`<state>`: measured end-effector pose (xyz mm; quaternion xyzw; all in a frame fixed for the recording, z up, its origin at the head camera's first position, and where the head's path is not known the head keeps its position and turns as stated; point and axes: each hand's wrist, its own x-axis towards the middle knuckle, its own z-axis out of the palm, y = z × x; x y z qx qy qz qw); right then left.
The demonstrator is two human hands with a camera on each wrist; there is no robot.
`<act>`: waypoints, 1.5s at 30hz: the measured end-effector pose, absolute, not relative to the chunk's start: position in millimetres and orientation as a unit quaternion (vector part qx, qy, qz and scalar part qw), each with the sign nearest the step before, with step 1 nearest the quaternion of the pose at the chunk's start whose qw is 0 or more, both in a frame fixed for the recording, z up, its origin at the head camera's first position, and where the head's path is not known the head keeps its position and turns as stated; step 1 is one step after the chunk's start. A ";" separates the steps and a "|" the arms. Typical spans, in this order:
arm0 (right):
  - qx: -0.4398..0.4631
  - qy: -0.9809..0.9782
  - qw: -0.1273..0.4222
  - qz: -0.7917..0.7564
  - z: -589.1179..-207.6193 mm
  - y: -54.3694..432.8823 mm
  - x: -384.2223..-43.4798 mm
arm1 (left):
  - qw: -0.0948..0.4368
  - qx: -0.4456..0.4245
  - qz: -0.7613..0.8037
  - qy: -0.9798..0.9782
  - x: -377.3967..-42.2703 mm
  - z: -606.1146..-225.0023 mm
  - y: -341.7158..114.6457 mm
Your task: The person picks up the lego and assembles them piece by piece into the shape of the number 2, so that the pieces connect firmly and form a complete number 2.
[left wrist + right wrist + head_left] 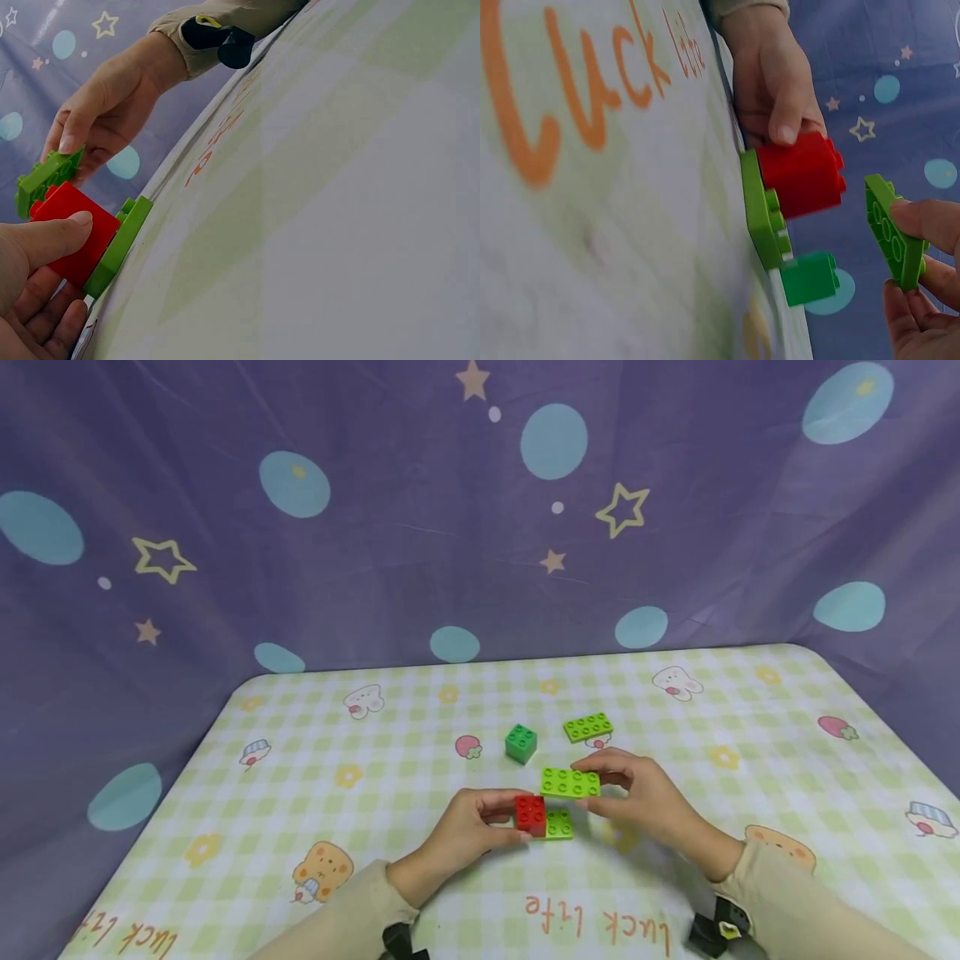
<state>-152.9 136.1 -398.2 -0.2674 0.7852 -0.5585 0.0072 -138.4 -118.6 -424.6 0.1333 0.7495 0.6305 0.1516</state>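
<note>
My left hand (471,823) pinches a red block (530,815) between thumb and fingers. The red block sits on the left half of a flat lime-green plate (558,825), whose right studs show bare. That plate lies on the tablecloth. In my right hand (643,793), a second lime-green plate (571,782) is held by its right end between thumb and fingers. It is raised above the table, just behind and to the right of the red block. The right wrist view shows the hollow underside of this held plate (894,238), tilted.
Behind the hands stand a darker green block (521,743) and a third lime-green plate (588,727), lying on the checked tablecloth (405,735). A purple curtain (375,568) with stars and dots hangs beyond the table's far edge.
</note>
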 end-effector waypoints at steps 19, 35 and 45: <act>-0.277 0.766 0.047 -0.578 -401.9 114.1 -144.5 | 0.165 0.137 0.641 0.737 -137.7 -423.2 -118.4; -0.278 0.766 0.058 -0.577 -403.8 113.1 -141.3 | 0.179 0.144 0.644 0.730 -137.7 -420.7 -120.3; -0.273 0.773 0.050 -0.570 -404.1 112.9 -139.2 | 0.186 0.137 0.651 0.723 -138.3 -421.2 -120.9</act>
